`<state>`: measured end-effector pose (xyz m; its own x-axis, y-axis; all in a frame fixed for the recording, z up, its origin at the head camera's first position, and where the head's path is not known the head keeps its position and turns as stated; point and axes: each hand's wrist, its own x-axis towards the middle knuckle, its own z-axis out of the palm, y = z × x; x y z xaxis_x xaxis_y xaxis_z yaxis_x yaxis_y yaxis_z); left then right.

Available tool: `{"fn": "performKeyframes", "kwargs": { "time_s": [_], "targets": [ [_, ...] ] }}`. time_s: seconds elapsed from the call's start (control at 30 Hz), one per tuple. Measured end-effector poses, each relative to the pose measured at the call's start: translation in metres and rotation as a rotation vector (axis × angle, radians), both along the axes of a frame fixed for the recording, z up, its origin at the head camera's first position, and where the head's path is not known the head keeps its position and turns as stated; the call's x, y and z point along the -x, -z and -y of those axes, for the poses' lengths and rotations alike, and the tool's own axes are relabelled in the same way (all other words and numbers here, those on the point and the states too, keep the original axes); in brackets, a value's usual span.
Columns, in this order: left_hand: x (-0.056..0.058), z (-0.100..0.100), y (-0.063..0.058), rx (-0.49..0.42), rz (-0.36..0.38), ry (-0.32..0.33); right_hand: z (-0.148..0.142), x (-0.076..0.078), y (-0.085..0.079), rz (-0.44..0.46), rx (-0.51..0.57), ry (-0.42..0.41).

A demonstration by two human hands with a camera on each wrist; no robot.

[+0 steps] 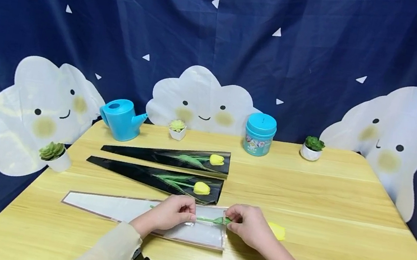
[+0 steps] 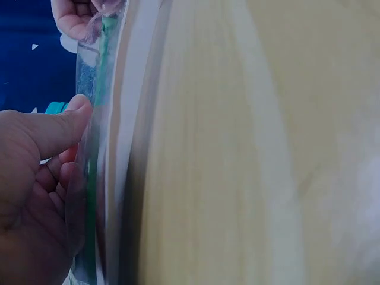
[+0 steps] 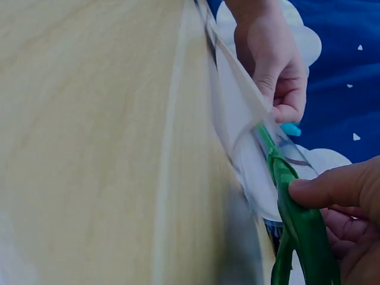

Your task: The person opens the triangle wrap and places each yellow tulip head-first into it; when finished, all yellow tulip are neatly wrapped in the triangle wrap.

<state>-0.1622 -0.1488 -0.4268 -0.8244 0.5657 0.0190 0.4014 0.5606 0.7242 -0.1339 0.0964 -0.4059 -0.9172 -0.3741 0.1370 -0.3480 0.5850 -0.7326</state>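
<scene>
A long tapered flower sleeve (image 1: pixel 108 206), white with a pinkish border and a clear film front, lies at the near middle of the table. My left hand (image 1: pixel 171 213) pinches the clear film near its wide end, thumb against fingers in the left wrist view. Thumb and fingers of my right hand (image 1: pixel 250 224) hold an artificial tulip by its green leaves (image 3: pixel 303 231), right at the sleeve's mouth. Its stem (image 1: pixel 205 219) runs inside the sleeve under the film. The yellow tulip head (image 1: pixel 276 231) shows beyond the right hand, partly hidden by it.
Two black sleeves, a nearer one (image 1: pixel 123 169) and a farther one (image 1: pixel 138 153), each hold a yellow tulip. Along the back stand a blue watering can (image 1: pixel 123 120), a small succulent (image 1: pixel 177 129), a turquoise lidded tub (image 1: pixel 259 134) and another succulent (image 1: pixel 311 148). A potted succulent (image 1: pixel 59 161) stands at the left edge.
</scene>
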Motion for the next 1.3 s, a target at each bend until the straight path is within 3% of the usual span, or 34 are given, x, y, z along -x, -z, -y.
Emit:
{"fn": "performKeyframes", "kwargs": {
  "time_s": [0.3,0.43,0.67,1.0,1.3],
  "targets": [
    [-0.003,-0.001,-0.002,-0.022,0.002,0.012,0.008,0.003,0.009,0.089,0.12,0.027],
    [-0.002,-0.001,-0.001,-0.026,0.003,0.012,0.005,0.004,0.009,0.075,0.097,0.019],
    [-0.002,0.002,0.002,-0.021,-0.008,0.003,-0.02,0.005,0.006,-0.025,-0.031,0.025],
    [0.001,0.006,0.002,-0.018,-0.037,0.005,-0.059,0.007,0.003,0.044,-0.158,-0.162],
    [0.004,0.006,0.002,0.032,-0.058,0.022,-0.072,0.005,0.004,0.062,-0.182,-0.258]
  ]
}}
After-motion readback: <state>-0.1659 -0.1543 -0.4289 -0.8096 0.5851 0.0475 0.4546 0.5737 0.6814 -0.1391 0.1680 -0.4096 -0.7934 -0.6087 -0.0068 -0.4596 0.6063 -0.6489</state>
